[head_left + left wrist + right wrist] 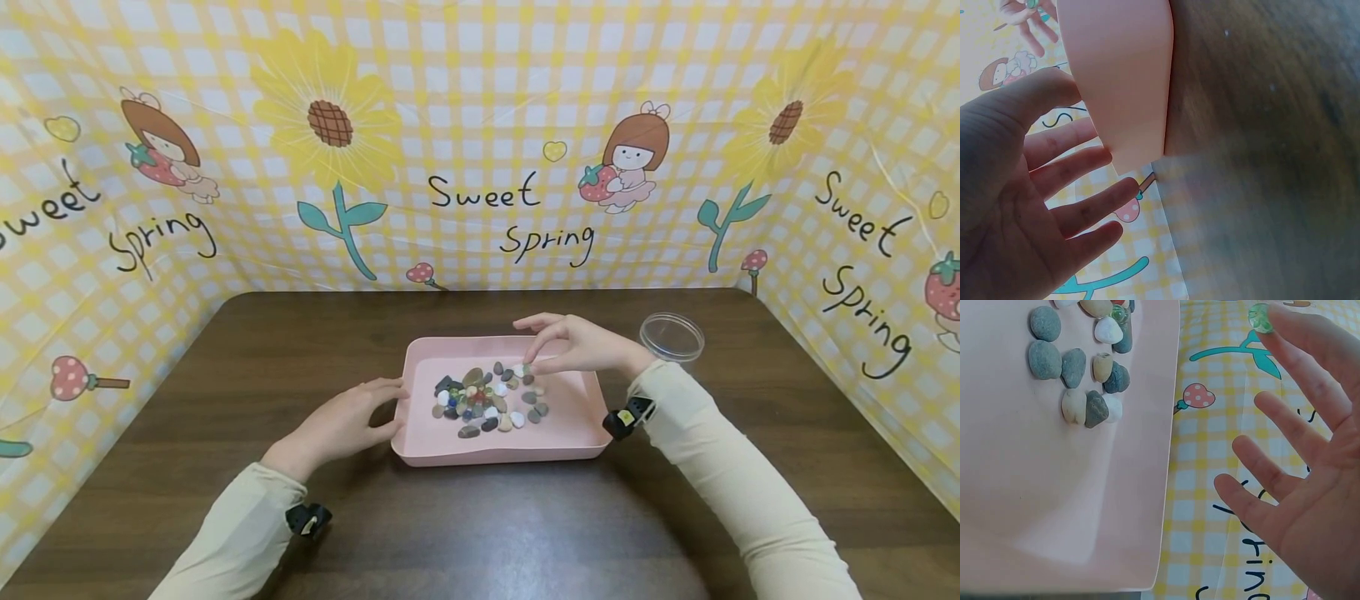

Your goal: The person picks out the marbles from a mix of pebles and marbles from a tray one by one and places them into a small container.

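My right hand (573, 342) is raised over the back right of the pink tray (570, 425). Its thumb and index finger pinch a green glass marble (1260, 317), while the other fingers spread apart. Pebbles (517, 420) in grey, white, tan and brown lie in the tray, some of them curving out to the right. Among them, left of centre, sit small coloured glass pieces (474, 396), red, green and blue. At the tray's left side, my left hand (337, 425) touches the rim with its thumb and fingertips, the fingers fairly straight.
A clear round dish or lid (672, 337) lies on the dark wooden table (300, 333), behind the right wrist. Yellow checked cloth (480, 125) with printed flowers and figures walls off the back and both sides.
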The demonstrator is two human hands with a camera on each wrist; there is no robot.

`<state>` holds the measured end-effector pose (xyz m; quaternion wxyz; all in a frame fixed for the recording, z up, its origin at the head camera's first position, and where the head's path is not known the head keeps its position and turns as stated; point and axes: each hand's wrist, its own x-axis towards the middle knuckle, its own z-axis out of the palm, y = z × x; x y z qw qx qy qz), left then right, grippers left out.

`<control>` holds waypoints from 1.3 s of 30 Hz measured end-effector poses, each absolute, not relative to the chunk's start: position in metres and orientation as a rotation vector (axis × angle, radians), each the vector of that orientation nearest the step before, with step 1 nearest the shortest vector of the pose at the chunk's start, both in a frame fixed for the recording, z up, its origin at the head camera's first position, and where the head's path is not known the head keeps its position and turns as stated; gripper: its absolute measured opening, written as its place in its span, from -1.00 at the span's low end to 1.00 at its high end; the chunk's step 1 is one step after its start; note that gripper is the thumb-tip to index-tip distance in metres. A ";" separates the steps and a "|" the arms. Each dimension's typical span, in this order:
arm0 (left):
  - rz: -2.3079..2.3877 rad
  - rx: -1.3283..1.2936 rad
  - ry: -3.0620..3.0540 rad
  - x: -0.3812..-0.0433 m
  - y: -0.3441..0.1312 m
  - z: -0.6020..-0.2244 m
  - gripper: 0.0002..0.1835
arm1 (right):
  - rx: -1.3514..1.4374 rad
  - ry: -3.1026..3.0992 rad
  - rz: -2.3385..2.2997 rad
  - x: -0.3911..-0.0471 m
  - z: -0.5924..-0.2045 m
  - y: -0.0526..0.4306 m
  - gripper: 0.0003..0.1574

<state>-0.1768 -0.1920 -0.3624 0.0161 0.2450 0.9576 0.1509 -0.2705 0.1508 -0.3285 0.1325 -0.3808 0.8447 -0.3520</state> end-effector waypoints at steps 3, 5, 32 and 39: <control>0.473 0.755 2.973 -0.177 -0.192 -0.362 -0.54 | -1.116 2.464 -1.017 -0.270 -0.328 0.153 -0.88; 0.477 0.750 2.971 -0.177 -0.192 -0.362 -0.54 | -1.124 2.469 -1.018 -0.269 -0.327 0.154 -0.86; 0.487 0.758 2.952 -0.177 -0.192 -0.361 -0.55 | -1.067 2.577 -1.101 -0.256 -0.321 0.182 -0.90; 0.485 0.753 2.956 -0.177 -0.193 -0.360 -0.55 | -1.084 2.645 -1.105 -0.251 -0.318 0.193 -0.88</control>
